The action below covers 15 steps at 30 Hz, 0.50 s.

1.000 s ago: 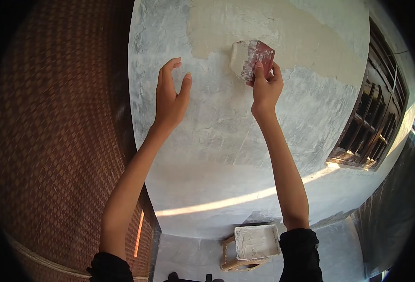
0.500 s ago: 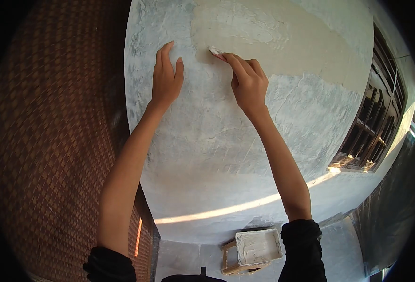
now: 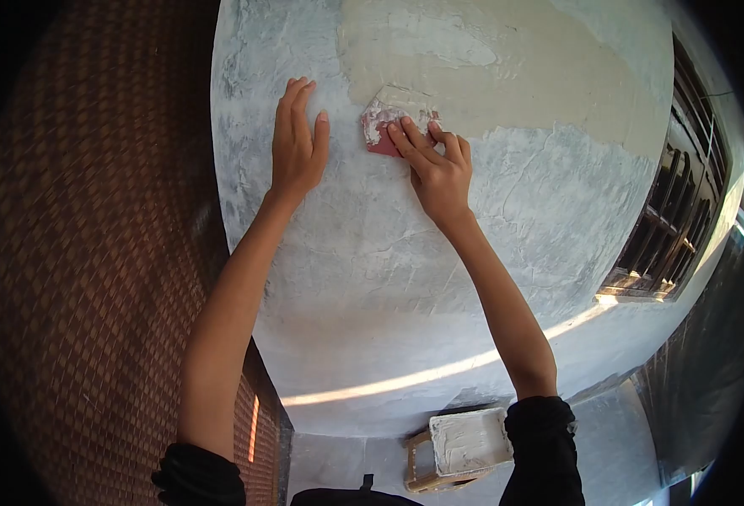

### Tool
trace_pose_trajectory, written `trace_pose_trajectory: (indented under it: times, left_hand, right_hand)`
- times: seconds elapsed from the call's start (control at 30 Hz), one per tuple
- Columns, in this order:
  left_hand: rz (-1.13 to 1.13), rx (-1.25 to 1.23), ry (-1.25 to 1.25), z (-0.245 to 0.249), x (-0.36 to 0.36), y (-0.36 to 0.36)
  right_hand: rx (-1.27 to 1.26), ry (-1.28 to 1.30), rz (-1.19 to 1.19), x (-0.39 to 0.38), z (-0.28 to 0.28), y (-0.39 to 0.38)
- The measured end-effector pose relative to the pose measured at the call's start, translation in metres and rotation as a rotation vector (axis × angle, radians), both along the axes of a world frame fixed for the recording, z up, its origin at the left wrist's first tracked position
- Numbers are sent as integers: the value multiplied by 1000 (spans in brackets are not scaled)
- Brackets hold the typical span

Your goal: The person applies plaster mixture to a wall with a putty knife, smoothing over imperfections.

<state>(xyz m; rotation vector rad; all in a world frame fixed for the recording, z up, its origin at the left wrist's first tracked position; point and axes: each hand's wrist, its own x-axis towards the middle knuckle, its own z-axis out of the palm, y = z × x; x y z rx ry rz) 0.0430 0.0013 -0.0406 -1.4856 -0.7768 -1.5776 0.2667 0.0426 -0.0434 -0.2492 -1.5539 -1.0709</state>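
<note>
My right hand (image 3: 441, 169) holds a reddish flat scraper (image 3: 384, 139) smeared with white paste, its face laid against the wall (image 3: 372, 253). Fingertips press on the scraper's back, at the lower left edge of a beige damp-looking coat (image 3: 549, 76). To the left, my left hand (image 3: 298, 152) is raised at the wall with its fingers apart and nothing in it. Thin ridges of paste show on the beige coat above the scraper.
A tray of white paste (image 3: 471, 443) rests on a small wooden stool (image 3: 422, 472) at the wall's foot. Woven matting (image 3: 110, 253) runs down the left side. A barred window (image 3: 663, 219) is at the right.
The scraper has turned from edge-on to flat against the wall, showing its red face. My right hand has moved slightly down. My left hand has stayed nearly in place.
</note>
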Motion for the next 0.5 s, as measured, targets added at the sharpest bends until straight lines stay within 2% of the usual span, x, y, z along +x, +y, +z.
trace_pose_trajectory:
  times: [0.23,0.5]
  left_hand:
    - [-25,17,21,-4,-3,3]
    - [-33,27,-2,-2,1,3]
  right_hand:
    - [-248,36,-73,0,-14,-7]
    - [-355,80,-56,-2,-39,-18]
